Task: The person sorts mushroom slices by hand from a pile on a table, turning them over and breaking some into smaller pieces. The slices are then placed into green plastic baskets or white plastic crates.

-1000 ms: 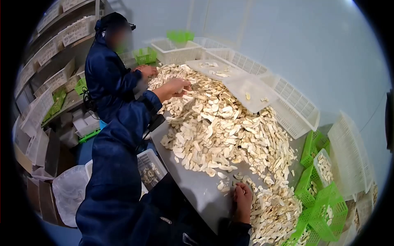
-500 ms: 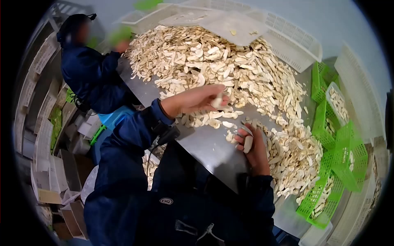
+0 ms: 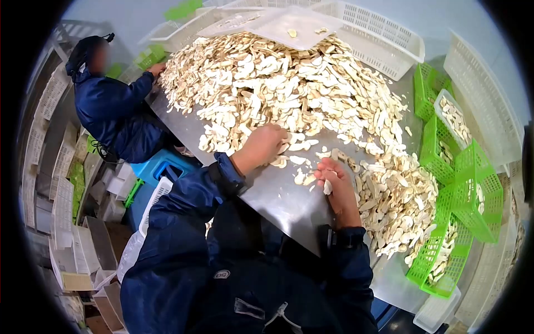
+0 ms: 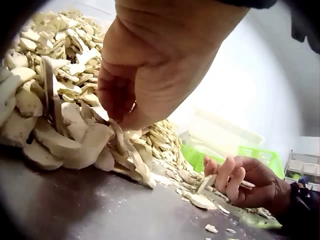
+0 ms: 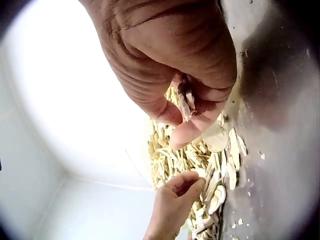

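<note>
A large heap of pale, brown-edged mushroom slices point(image 3: 267, 83) covers much of the metal table. At its near edge, my left hand point(image 3: 261, 147) reaches down with fingers bent. In the left wrist view, the left thumb and fingertips pinch the top of a mushroom slice point(image 4: 131, 150) standing among others. To the right, my right hand point(image 3: 340, 186) is turned partly palm up over the table, its fingers curled around mushroom slices point(image 3: 328, 187). In the right wrist view, the held slices point(image 5: 186, 102) show between thumb and fingers. A smaller pile point(image 3: 395, 200) lies just beyond the right hand.
Green baskets point(image 3: 475, 183) with some slices line the table's right side. White crates point(image 3: 384, 47) and a translucent tray point(image 3: 295, 28) stand behind the heap. Another person point(image 3: 111, 106) works at the far left end. A blue stool point(image 3: 164, 164) and shelving are on the left.
My left hand came back from the far heap carrying a slice, then went down to the heap's near edge. My right hand lifted from the table, now holding slices. The head view tilted downward.
</note>
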Motion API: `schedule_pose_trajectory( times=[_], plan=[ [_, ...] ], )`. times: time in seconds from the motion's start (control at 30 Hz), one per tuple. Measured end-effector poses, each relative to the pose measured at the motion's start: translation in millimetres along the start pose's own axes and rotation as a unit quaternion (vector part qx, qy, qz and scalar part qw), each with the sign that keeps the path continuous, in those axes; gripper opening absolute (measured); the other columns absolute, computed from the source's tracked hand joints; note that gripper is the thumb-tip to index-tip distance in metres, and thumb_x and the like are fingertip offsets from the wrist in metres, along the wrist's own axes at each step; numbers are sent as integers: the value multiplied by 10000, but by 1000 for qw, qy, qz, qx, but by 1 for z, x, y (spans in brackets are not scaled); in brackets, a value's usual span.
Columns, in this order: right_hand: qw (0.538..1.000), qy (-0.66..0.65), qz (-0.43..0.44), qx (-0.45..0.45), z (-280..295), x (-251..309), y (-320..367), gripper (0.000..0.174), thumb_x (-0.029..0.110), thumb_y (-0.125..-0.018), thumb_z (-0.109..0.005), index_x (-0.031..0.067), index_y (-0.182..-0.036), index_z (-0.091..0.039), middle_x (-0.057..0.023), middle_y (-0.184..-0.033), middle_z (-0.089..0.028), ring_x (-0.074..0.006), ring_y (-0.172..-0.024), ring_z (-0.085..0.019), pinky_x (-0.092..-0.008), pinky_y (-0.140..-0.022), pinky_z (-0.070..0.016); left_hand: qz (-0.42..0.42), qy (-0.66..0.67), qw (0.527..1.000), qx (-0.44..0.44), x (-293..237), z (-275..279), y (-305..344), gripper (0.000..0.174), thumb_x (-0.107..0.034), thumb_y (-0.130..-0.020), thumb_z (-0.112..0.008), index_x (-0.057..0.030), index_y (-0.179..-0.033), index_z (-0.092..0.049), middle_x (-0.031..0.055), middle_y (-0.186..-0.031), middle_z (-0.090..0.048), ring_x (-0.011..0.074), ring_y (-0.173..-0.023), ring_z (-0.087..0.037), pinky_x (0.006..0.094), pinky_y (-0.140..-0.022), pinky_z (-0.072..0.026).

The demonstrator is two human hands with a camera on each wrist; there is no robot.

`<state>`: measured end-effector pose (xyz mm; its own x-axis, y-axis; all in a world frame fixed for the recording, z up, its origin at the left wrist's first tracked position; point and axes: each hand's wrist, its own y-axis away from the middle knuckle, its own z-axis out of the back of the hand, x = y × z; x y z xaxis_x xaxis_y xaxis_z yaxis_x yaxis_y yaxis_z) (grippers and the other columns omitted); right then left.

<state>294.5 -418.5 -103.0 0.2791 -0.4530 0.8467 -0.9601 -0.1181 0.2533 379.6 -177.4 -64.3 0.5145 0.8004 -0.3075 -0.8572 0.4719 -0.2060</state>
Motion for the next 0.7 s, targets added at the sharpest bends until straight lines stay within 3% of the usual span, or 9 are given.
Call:
schedule_pose_trajectory(
  times=[0.03,0.17,0.3,0.4,0.7],
  plan=[
    [1000,7,-5,-5,0,2,1,318,79,-876,-583,6,-1185,-569,-80,-1018,-639,-152,-847,-649,-228,-662,-506,23,4,1000,14,1,1,-2,158,-89,-788,-586,-69,-916,-676,128,-914,-630,327,-884,-605,411,-742,-509],
    [1000,12,-18,-15,-1,7,0,336,51,-843,-574,5,-1176,-571,-98,-1061,-642,-154,-851,-652,-224,-656,-490,-21,21,996,-78,2,-5,3,174,-134,-788,-643,-76,-951,-661,125,-906,-629,322,-840,-617,406,-724,-515],
    [1000,17,9,-25,2,4,-2,321,67,-853,-580,6,-1168,-575,-93,-1049,-642,-138,-824,-644,-224,-627,-479,-8,-60,996,-73,-8,-13,2,237,-176,-770,-659,-92,-992,-648,101,-924,-627,293,-878,-605,395,-721,-522],
    [999,18,19,-40,4,6,-2,301,90,-872,-585,5,-1160,-577,-88,-1029,-641,-120,-775,-625,-226,-608,-474,-69,-84,990,-92,-13,-17,-6,185,-133,-740,-657,-87,-919,-660,70,-901,-637,265,-928,-589,380,-757,-515],
    [1000,3,9,-28,3,10,1,250,125,-890,-595,16,-1114,-589,-64,-948,-663,-93,-713,-596,-216,-572,-458,-101,-153,979,-92,-13,-26,-17,139,-107,-759,-624,-105,-894,-659,49,-817,-640,237,-801,-610,364,-667,-514]
  ],
)
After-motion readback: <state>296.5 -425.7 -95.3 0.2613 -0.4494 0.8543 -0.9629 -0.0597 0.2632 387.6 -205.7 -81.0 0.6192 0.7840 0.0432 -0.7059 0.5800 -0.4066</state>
